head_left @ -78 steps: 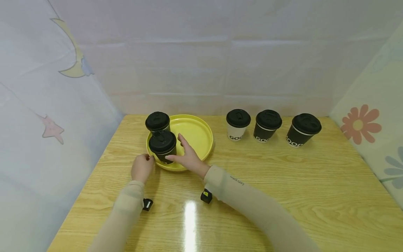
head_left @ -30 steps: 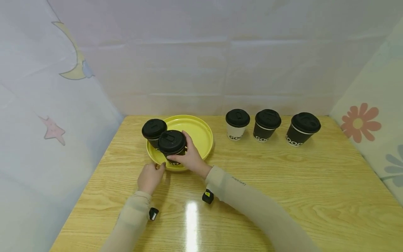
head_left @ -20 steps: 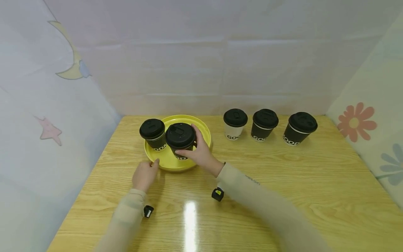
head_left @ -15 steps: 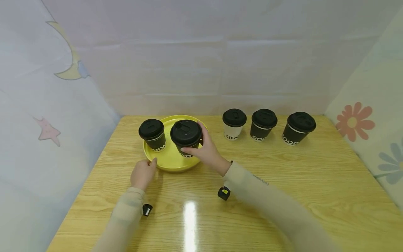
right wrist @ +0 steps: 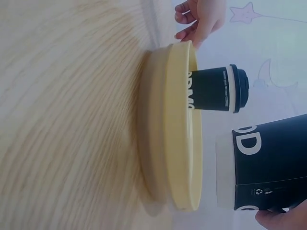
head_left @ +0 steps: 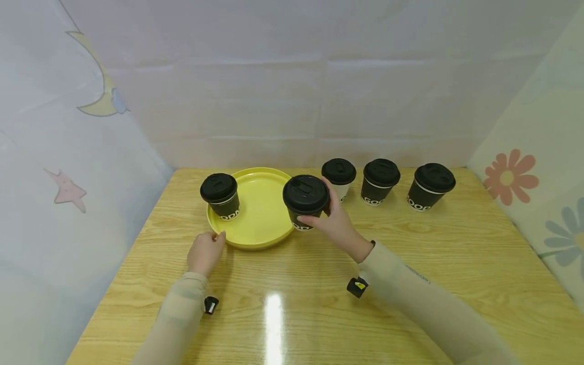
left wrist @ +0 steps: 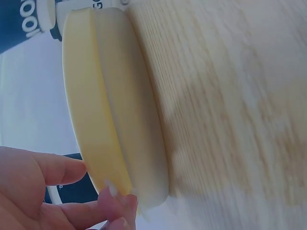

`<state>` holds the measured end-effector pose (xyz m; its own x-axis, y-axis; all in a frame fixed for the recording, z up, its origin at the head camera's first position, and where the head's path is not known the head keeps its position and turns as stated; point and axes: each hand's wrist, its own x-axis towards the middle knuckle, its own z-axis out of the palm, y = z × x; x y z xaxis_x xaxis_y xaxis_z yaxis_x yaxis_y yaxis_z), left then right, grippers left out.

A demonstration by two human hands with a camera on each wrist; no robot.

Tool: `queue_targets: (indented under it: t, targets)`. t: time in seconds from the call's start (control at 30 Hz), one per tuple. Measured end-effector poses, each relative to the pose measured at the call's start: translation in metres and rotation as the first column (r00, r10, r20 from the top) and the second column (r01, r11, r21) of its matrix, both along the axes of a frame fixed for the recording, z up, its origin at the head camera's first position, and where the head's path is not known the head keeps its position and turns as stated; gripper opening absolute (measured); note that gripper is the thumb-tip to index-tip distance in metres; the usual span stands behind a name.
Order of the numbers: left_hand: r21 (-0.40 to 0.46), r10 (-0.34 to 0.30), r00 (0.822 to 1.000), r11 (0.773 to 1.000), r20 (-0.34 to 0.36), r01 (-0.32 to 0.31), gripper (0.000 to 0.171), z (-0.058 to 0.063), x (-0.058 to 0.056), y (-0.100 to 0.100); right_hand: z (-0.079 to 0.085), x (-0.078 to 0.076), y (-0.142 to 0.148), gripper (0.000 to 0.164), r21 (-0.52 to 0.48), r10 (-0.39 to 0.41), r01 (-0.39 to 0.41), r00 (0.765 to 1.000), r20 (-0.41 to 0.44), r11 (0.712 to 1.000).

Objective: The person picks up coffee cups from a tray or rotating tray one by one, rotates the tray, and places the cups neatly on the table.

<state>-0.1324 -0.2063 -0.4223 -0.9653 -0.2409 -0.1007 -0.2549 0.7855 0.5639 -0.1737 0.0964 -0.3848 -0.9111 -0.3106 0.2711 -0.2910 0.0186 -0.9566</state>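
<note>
My right hand (head_left: 339, 225) grips a black paper coffee cup (head_left: 304, 203) with a black lid and white lettering. The cup is held upright, over the right rim of a round yellow tray (head_left: 260, 213). In the right wrist view, the cup's base (right wrist: 225, 170) is raised off the tray, with a thumb on its side. My left hand (head_left: 205, 253) pinches the tray's near-left rim; in the left wrist view its thumb and fingertips (left wrist: 117, 203) lie on either side of that rim (left wrist: 91, 105). A second black lidded cup (head_left: 222, 197) stands on the tray's left side.
At the back right of the wooden table (head_left: 410, 263) stand a white lidded cup (head_left: 339, 177), partly hidden by the held cup and hand, and two black lidded cups (head_left: 379, 182) (head_left: 429, 187). A pale curtain (head_left: 274, 101) hangs behind the table.
My right hand has closed on the black cup, lifted it and carried it right, from the tray's left part to its right rim. My left hand stays at the tray's near-left rim.
</note>
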Motion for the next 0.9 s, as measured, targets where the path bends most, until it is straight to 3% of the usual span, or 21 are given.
queue_targets:
  t: [0.43,0.63,0.9]
  targets:
    - [0.023,0.003,1.000,1.000,-0.015,-0.003,0.037,-0.003,0.000,-0.001,-0.011,0.005,0.032,0.099,0.027,-0.126,0.125,0.991,0.048,0.992]
    - [0.053,0.001,1.000,0.999,-0.015,0.000,0.040,-0.008,-0.001,-0.002,-0.021,0.003,0.043,0.092,0.024,-0.146,0.145,0.989,0.019,0.989]
    - [0.052,0.004,1.000,0.999,-0.015,-0.003,0.038,-0.011,-0.003,0.000,-0.037,-0.001,0.056,0.097,0.035,-0.176,0.174,0.982,0.072,0.984]
